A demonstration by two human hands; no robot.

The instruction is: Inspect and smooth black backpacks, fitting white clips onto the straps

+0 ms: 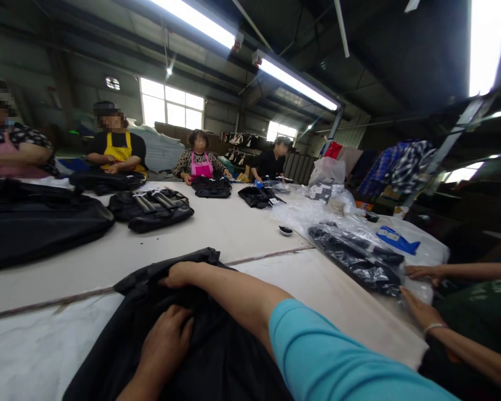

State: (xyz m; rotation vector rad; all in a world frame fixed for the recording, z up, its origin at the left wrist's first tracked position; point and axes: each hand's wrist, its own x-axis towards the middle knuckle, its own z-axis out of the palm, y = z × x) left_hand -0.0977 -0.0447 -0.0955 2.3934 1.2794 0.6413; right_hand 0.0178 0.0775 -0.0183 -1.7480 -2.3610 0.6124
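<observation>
A large black bag (229, 345) of thin, soft fabric lies creased on the near side of the table. My right hand (183, 275) reaches across it from the right, with fingers closed on the cloth near its far edge; the fingertips are tucked into the folds. Closer to me, my left hand (167, 337) rests on the same fabric, its fingers curled into the cloth and thumb alongside. The fingertips of this hand are partly hidden.
More black bags (154, 209) lie across the pale table (217, 223). A co-worker's hands (421, 306) hold a plastic-wrapped black item (359, 259) at right. A small dark dish (285, 230) stands near the table seam. Several people work along the far side.
</observation>
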